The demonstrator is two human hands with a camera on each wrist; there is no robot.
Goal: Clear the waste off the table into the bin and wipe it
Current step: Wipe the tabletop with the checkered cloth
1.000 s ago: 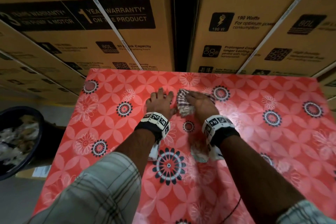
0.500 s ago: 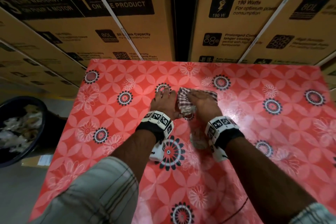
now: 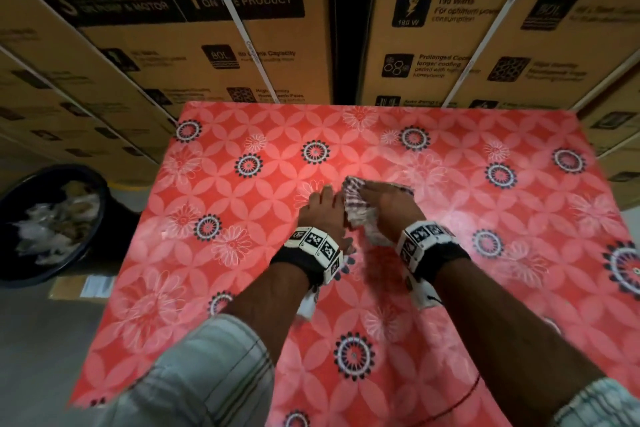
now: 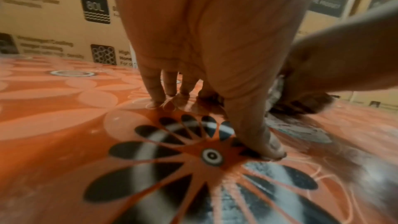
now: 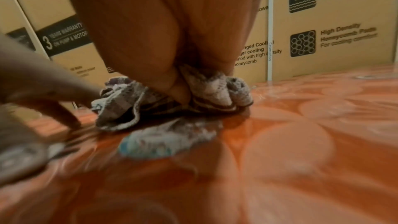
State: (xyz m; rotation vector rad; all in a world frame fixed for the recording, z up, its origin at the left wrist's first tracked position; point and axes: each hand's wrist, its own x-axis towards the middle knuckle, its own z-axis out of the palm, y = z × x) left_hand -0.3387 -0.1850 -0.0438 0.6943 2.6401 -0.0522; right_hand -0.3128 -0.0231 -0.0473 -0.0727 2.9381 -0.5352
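A table (image 3: 214, 288) covered in a red floral sheet fills the head view. A bunched checked cloth (image 3: 356, 215) lies near its middle. My right hand (image 3: 384, 204) presses down on the cloth and grips it. In the right wrist view the thumb tucks into the folds of the cloth (image 5: 211, 91). My left hand (image 3: 323, 204) rests flat on the sheet just left of the cloth, touching the right hand, and holds nothing. Its straight fingers (image 4: 155, 89) touch the table (image 4: 64, 125) in the left wrist view.
A dark round bin (image 3: 20, 274) holding crumpled waste stands on the floor off the table's left side. Tall cardboard boxes (image 3: 242, 45) form a wall right behind the table's far edge. A flat piece of card (image 3: 83, 288) lies on the floor by the bin.
Both hands and the cloth have slid across the sheet toward the near side, away from the boxes. The grip on the cloth is unchanged.
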